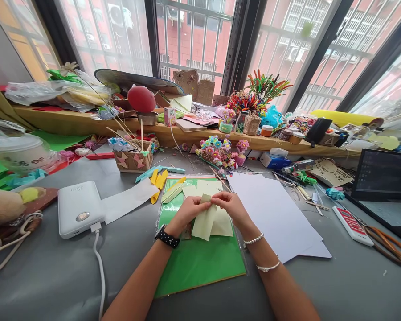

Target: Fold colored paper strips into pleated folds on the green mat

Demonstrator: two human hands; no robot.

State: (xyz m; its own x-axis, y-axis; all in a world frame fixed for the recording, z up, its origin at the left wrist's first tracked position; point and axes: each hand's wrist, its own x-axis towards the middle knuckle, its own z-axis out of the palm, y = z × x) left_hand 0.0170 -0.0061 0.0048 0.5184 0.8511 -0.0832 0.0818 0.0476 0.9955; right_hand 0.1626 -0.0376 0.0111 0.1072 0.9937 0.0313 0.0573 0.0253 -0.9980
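Between my two hands is a strip of pale yellow paper (pixel 203 225), its lower end hanging toward me. My left hand (pixel 194 208) pinches it near the top, thumb and fingers together. Close beside it, my right hand (pixel 230 204) pinches the paper's upper right edge with its fingertips. Under the hands more pale yellow paper (pixel 223 224) lies on a green sheet (pixel 200 272) in a clear sleeve. Folded pale yellow strips (pixel 173 191) rest at the sheet's upper left corner. My palms hide part of the paper.
White paper sheets (pixel 270 214) lie to the right, near a red calculator (pixel 352 226), scissors (pixel 390 245) and a laptop (pixel 384 187). To the left are a white power bank (pixel 81 207) with a cable and a cardboard box (pixel 133 160). Colourful craft flowers (pixel 220 151) stand behind.
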